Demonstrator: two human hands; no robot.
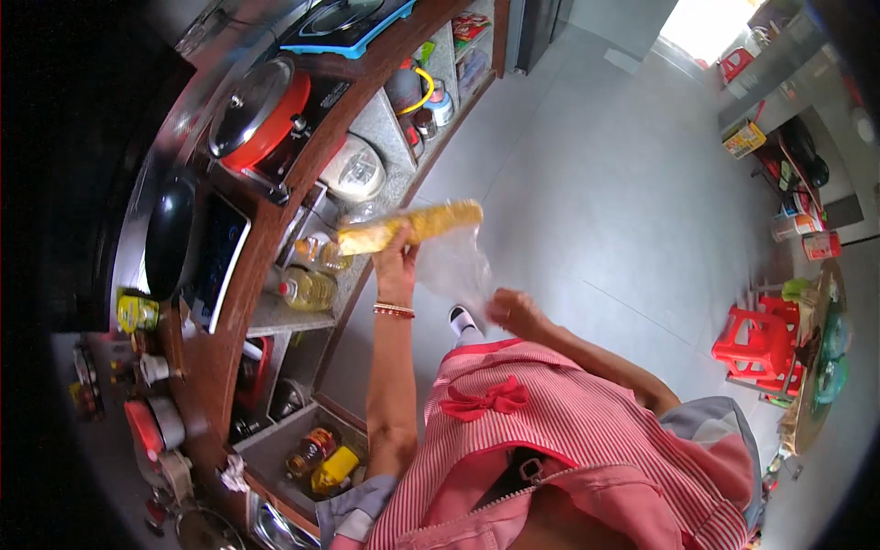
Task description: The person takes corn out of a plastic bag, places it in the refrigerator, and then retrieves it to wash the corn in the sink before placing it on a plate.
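My left hand (397, 265), with bracelets at the wrist, grips a long yellow item (419, 228) that looks like food wrapped in clear plastic. Its exact kind cannot be told. It is held up over the grey floor beside the counter. From it a loose clear plastic bag (457, 265) hangs down toward my right hand (512, 313). That hand is blurred, its fingers closed at the bag's lower end. Below both hands is the pink striped apron (536, 405) with a red bow.
Along the left runs a brown counter (237, 350) with a red lidded pan (268, 124) and an induction cooker (220, 261). Shelves beneath hold an oil bottle (309, 289) and a rice cooker (354, 168). An open drawer (275, 447) contains bottles. Red stools (753, 340) stand at right.
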